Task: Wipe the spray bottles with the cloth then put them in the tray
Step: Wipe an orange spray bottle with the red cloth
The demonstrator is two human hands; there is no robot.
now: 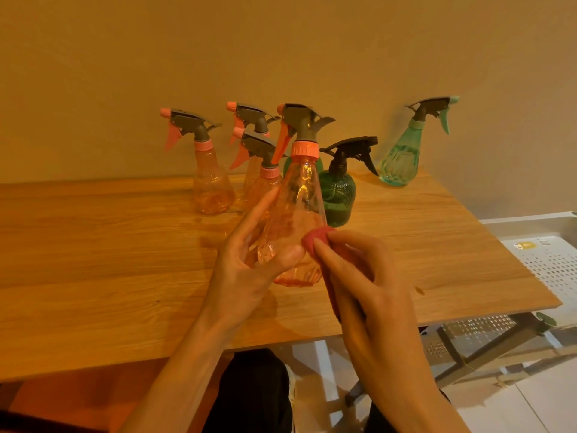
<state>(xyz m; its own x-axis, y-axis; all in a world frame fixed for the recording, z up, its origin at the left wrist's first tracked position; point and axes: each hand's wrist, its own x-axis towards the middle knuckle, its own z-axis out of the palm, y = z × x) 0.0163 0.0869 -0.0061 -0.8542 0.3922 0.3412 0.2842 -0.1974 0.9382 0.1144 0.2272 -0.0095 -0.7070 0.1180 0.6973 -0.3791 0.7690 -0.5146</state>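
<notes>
The left hand point(249, 260) grips the orange spray bottle point(296, 214) at frame centre, fingers curled round its lower body w/ the thumb across the front; the bottle is upright, raised just off the wooden table point(109, 260). The right hand point(359, 276) pinches a red cloth point(315, 240) bunched btwn thumb & fingertips, pressed to the bottle's side at approx 4 o'clock. Behind, at 10–11 o'clock, three more orange bottles point(212, 182) stand close together. A dark green bottle point(338, 192) sits just behind the held one at 1 o'clock; a pale teal bottle point(402, 157) stands well apart at 2 o'clock, near the wall. A white perforated tray point(552, 260) lies off the table's edge at 3 o'clock.
</notes>
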